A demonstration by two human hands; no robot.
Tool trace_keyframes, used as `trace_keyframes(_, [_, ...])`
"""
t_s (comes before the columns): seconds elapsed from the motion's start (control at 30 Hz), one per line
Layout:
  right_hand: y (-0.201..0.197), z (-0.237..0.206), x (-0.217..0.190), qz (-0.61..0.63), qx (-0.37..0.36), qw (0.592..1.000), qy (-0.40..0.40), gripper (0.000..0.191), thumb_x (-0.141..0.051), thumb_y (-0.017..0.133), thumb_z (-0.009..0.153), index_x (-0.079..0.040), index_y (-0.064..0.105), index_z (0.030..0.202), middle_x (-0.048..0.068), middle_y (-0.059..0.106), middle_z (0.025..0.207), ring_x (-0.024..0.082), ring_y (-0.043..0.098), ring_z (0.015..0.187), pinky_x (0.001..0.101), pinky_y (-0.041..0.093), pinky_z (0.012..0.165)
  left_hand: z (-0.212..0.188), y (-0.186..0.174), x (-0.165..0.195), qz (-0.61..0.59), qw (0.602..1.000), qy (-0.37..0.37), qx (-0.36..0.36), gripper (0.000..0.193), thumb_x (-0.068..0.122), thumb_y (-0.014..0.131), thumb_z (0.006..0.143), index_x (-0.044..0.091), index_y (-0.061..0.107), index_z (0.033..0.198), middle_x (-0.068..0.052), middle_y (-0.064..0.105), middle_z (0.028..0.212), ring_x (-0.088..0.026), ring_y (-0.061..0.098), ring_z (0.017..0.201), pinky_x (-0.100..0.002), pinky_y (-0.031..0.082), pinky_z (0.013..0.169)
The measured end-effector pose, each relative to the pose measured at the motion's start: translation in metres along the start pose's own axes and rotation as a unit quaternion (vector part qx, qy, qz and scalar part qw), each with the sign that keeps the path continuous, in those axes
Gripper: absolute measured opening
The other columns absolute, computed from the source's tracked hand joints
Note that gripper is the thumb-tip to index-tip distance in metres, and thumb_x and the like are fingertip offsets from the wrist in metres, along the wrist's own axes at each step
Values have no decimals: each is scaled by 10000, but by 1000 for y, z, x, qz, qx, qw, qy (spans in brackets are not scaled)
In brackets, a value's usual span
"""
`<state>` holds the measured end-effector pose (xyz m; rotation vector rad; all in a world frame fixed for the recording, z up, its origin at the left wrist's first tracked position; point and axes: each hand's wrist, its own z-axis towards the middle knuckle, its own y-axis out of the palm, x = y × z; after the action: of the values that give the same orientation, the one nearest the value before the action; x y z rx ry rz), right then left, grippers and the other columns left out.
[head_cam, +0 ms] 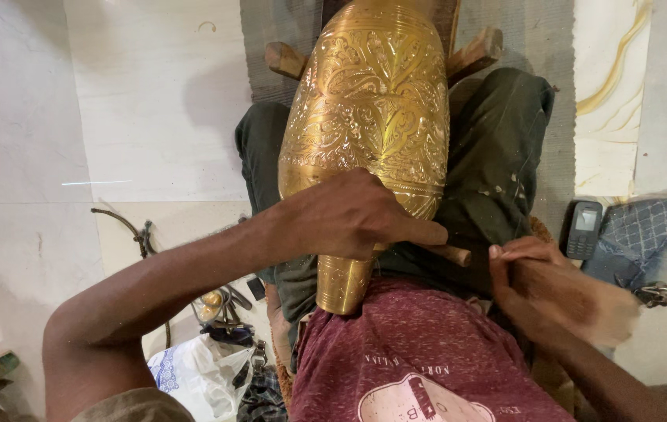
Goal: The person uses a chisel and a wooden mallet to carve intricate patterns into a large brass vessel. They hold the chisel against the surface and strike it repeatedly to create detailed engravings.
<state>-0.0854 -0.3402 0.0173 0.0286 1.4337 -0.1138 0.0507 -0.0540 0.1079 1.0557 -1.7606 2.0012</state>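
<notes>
The engraved brass vase [369, 125] lies lengthwise across your lap, propped on a wooden cradle [474, 53]. Your left hand [349, 215] presses it steady, fingers closed on a wooden-handled tool [451, 252]. Your right hand [560, 285] is blurred beside that handle, so I cannot tell its finger state.

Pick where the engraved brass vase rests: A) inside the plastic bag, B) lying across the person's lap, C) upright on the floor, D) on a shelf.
B: the engraved brass vase lies lengthwise over the legs, neck toward the body, with the left hand on it.
</notes>
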Motion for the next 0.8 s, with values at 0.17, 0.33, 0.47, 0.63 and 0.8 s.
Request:
trace_keyframes(0.17, [0,-7,3,-131,-27,991,21,208,-17,774,933,-86,617,1051,64,696,988,109,673,798,234,546,661,-2,-1,-4,-15,997,56,52,385,45,556,1072,197,653,1412,9,488,545,-77,388,432,-245,405,382])
trace_keyframes(0.33, [-2,-5,1,-126,-45,989,-58,358,-136,788,847,-39,571,1113,91,660,1016,144,653,873,244,545,748,-1,1,-6,-19,996,60,66,311,112,559,1112,196,654,1397,22,526,596,-48,395,462,-249,405,390])
trace_keyframes(0.47, [-9,-2,0,-159,-74,984,-40,299,-129,775,878,-55,588,1100,84,677,1010,148,653,886,247,531,747,1,1,-3,2,999,26,45,342,113,563,1059,184,675,1374,6,485,479,-83,347,372,-265,375,319])
trace_keyframes(0.63, [-17,-11,17,-242,-87,966,-27,156,-67,784,926,-128,646,964,57,706,880,78,642,697,234,541,631,2,-1,-2,10,997,51,59,350,81,554,1064,181,696,1367,10,479,519,-62,352,395,-235,365,326])
trace_keyframes(0.8, [-21,-13,32,-196,-55,977,-55,158,-89,723,988,-61,617,1102,105,678,999,118,679,880,258,592,772,2,-3,-5,4,994,76,73,296,136,599,1087,150,674,1372,35,451,507,-61,347,413,-253,343,351])
